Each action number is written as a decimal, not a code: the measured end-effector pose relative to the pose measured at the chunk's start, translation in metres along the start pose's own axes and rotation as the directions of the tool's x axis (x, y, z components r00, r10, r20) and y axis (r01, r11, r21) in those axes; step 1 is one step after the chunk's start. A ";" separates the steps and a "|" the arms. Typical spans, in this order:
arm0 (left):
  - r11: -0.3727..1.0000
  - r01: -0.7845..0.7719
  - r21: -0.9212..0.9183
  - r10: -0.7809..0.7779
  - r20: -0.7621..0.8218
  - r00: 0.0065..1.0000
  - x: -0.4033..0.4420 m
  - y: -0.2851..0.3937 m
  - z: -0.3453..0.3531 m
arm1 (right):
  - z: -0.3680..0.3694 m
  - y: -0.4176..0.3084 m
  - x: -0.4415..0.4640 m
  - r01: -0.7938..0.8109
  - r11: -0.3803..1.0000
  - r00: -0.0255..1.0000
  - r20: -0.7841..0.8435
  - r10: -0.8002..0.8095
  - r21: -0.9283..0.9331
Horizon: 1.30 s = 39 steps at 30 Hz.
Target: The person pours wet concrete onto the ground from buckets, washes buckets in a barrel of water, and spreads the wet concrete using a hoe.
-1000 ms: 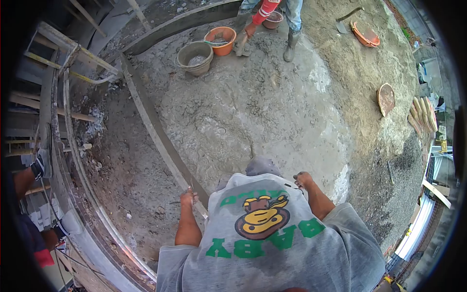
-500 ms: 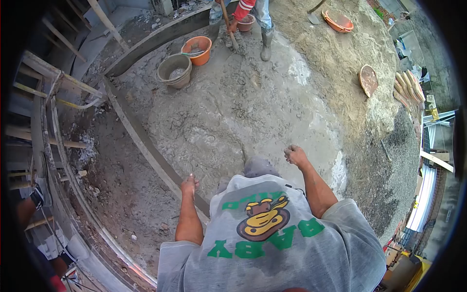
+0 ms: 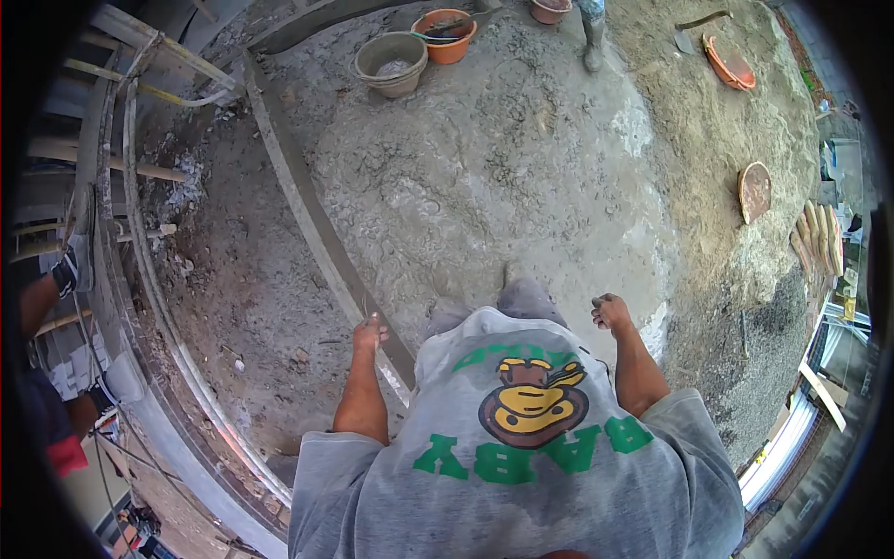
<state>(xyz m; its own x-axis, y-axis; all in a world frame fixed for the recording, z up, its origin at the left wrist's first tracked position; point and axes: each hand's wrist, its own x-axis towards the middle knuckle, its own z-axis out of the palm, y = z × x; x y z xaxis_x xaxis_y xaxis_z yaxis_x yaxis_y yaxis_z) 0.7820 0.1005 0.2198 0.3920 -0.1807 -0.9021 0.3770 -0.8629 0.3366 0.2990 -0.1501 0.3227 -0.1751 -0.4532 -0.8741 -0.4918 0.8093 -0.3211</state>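
My left hand (image 3: pixel 371 332) is raised left of my grey printed shirt (image 3: pixel 531 410), above a long board edge (image 3: pixel 307 210). Its fingers are curled, with no held object visible. My right hand (image 3: pixel 610 313) hangs over the wet grey mix (image 3: pixel 503 177), fingers curled in and nothing visible in them. Both hands are apart from each other. At the top, a grey bucket (image 3: pixel 391 84) stands beside an orange bucket (image 3: pixel 443 53), which holds dark material.
A co-worker's boot (image 3: pixel 593 48) is at the top. On the sand at right lie a shovel (image 3: pixel 684 42), an orange basin (image 3: pixel 729 61) and a round pan (image 3: pixel 754 193). Another person's gloved hands (image 3: pixel 67 272) are at far left, beyond curved pipes (image 3: pixel 140 242).
The view has shifted; the co-worker at the top is now mostly out of frame. My right hand has moved out to the right of my shirt. My left hand stays raised, fingers curled.
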 end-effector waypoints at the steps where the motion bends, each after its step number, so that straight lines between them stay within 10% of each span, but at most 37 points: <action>1: 1.000 -0.014 0.002 0.014 -0.009 1.000 -0.001 0.001 0.002 | -0.001 -0.013 0.001 0.059 0.998 0.998 0.005 -0.059 -0.014; 11: 0.980 -0.199 0.026 0.200 -0.053 0.978 -0.027 0.069 0.085 | -0.053 -0.067 0.032 0.437 0.897 0.899 -0.007 -0.439 -0.056; 23: 0.910 -0.383 0.161 0.373 0.088 0.923 -0.118 0.133 0.328 | -0.277 0.158 0.140 -0.188 0.951 0.979 -0.028 0.201 0.245; 39: 0.897 -0.345 0.277 0.343 0.058 0.938 -0.127 0.129 0.355 | -0.267 0.139 0.151 0.025 0.958 1.000 -0.002 -0.026 0.284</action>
<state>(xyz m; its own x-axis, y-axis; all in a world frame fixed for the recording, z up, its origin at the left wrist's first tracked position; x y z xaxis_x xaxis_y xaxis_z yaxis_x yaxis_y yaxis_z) 0.4830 -0.1555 0.2824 0.4477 -0.4928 -0.7461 -0.0295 -0.8421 0.5385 -0.0233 -0.2064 0.2431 -0.1639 -0.4747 -0.8647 -0.2333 0.8704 -0.4336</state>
